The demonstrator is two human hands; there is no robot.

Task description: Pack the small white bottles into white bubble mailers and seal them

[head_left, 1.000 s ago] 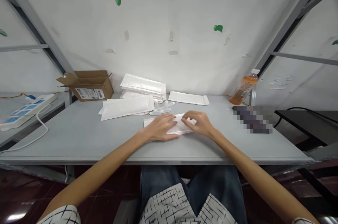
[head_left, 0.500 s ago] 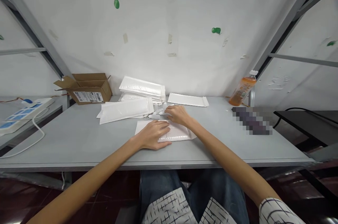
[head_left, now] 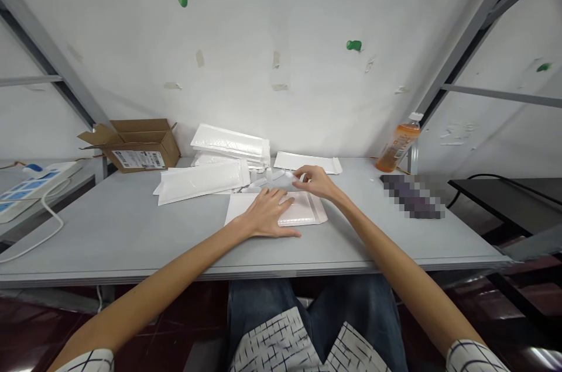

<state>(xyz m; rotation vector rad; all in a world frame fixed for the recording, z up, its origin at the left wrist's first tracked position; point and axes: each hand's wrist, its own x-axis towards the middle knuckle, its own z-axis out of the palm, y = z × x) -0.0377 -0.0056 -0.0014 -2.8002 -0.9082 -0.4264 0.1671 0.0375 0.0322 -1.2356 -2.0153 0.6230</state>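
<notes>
A white bubble mailer point(head_left: 302, 215) lies flat near the middle of the table. Over it my left hand point(head_left: 271, 215) rests with fingers spread and thumb stretched out to the right. Just beyond the mailer's far edge, my right hand point(head_left: 317, 181) has thumb and forefinger pinched at the white end of a small clear plastic tube point(head_left: 278, 175). Their fingertips partly hide that end. More small clear and white plastic pieces point(head_left: 258, 182) lie to its left, too small to make out well.
White bubble mailers point(head_left: 204, 181) lie piled at left, and a single mailer point(head_left: 307, 162) lies by the wall. An open cardboard box point(head_left: 147, 150) stands at back left. An orange drink bottle point(head_left: 398, 144) leans at back right, beside a blurred dark object point(head_left: 413, 196). A power strip point(head_left: 35, 188) sits far left.
My right hand has moved right, with a small clear tube now showing at its fingertips. The left hand has slid right over the mailer and spread its fingers. The view has shifted slightly.
</notes>
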